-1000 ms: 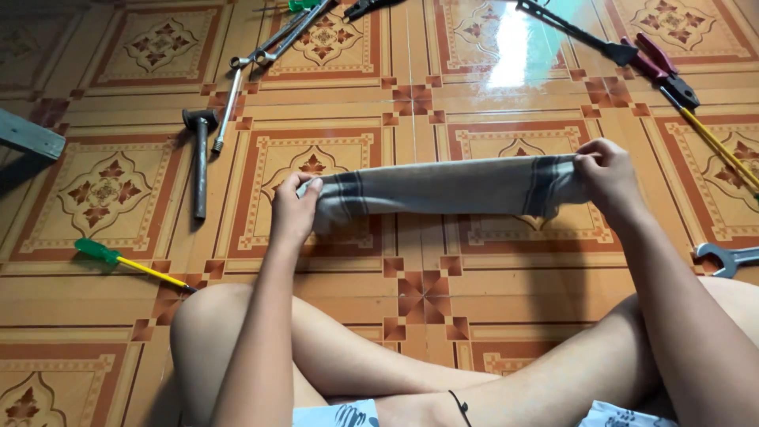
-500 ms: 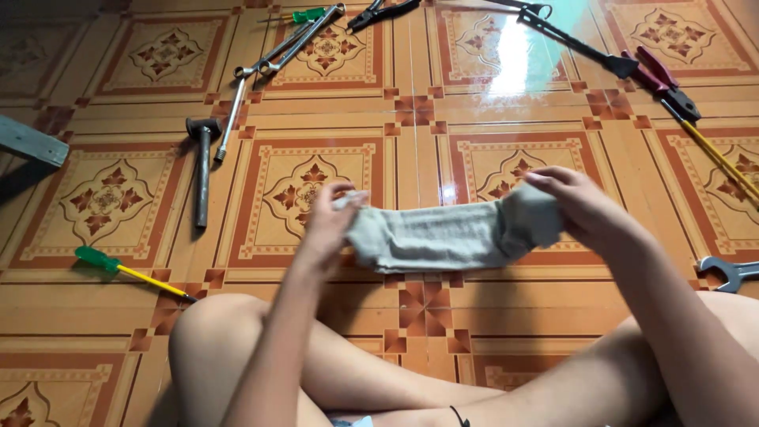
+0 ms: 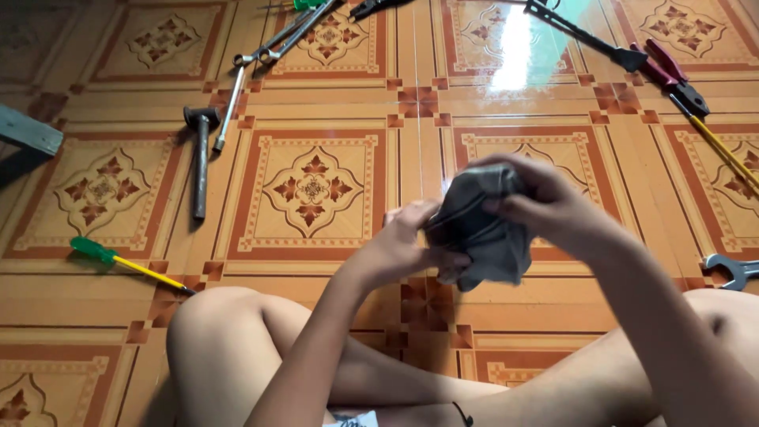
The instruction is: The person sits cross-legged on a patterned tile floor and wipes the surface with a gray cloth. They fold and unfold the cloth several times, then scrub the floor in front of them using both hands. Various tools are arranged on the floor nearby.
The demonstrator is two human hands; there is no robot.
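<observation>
I sit cross-legged on a patterned tile floor. A grey cloth (image 3: 484, 229) is bunched into a folded wad between my hands, above the floor in front of my knees. My left hand (image 3: 403, 245) grips its left side from below. My right hand (image 3: 545, 202) closes over its top and right side. A loose corner of the cloth hangs down under my right hand.
A hammer (image 3: 200, 154) and a long wrench (image 3: 237, 87) lie at the left. A green-handled screwdriver (image 3: 118, 259) lies near my left knee. Red pliers (image 3: 672, 75), a yellow-shafted tool (image 3: 719, 146) and an open-end wrench (image 3: 731, 270) lie at the right.
The cloth was stretched wide between my hands, then folded shorter. Now my hands have come together and the cloth is bunched into a small wad.
</observation>
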